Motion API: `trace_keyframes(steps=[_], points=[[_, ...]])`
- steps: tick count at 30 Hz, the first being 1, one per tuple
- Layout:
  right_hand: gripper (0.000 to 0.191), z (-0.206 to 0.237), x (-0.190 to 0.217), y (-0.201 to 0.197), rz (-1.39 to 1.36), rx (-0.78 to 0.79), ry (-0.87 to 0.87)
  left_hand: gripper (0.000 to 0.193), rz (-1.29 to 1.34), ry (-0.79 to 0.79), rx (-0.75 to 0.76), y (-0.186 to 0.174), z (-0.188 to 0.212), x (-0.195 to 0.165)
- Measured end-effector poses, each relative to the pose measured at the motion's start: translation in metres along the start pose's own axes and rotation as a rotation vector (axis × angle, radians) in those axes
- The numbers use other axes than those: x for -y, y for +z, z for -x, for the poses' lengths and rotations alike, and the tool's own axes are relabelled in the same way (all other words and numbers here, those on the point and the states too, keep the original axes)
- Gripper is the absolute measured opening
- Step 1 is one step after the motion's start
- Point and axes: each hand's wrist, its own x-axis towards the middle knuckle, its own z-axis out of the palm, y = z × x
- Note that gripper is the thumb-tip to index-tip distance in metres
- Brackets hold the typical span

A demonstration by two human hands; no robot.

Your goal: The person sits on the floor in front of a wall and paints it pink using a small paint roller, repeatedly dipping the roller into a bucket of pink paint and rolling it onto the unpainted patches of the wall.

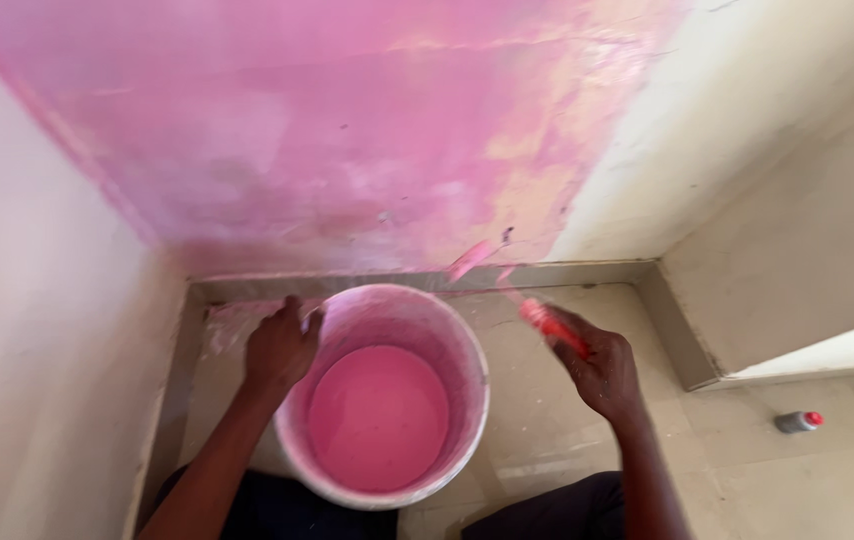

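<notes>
Seen from above, crouched in a corner with a white bucket of pink paint as the centre of everything. Left hand on the bucket's far-left rim, grip closed over the edge, probably to steady the bucket or keep it from sliding on the floor. Right hand to the right of the bucket, grip wrapped round the red handle of a paintbrush, blurred, bristle end angled up past the bucket's far rim toward the wall. Bucket about half full, parked tight against the skirting below the wall, likely so that dipping stays a short reach. Beyond the bucket, wall coated pink, bare and cream further right. Well right of the bucket, a small grey bottle with a red cap lying on the floor.
</notes>
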Motion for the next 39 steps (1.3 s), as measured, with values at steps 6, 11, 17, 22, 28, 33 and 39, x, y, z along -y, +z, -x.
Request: trace_keyframes(steps=[6,11,17,22,28,33,39], points=[[0.043,-0.014,0.103,0.082,0.429,0.842,-0.27,0.054,0.046,0.041,-0.058,-0.008,0.008,0.013],[0.025,-0.005,0.117,0.209,0.703,1.265,-0.562,0.054,0.03,0.025,-0.088,-0.016,0.013,0.017],[0.026,-0.02,0.097,0.292,0.731,1.213,-0.62,0.055,0.073,-0.011,-0.051,-0.02,0.015,0.021],[0.022,-0.044,0.063,0.299,0.851,1.002,-0.598,0.057,0.103,-0.006,-0.06,-0.024,0.017,0.024],[0.017,-0.049,0.043,0.264,1.025,0.963,-0.538,0.058,0.123,-0.008,-0.013,-0.03,0.018,0.024],[0.022,-0.022,0.07,0.253,1.172,1.344,-0.276,0.057,0.11,-0.014,-0.013,-0.03,0.019,0.024],[0.034,-0.027,0.091,0.221,0.53,1.316,-0.137,0.058,0.096,-0.007,-0.043,-0.027,0.021,0.021]])
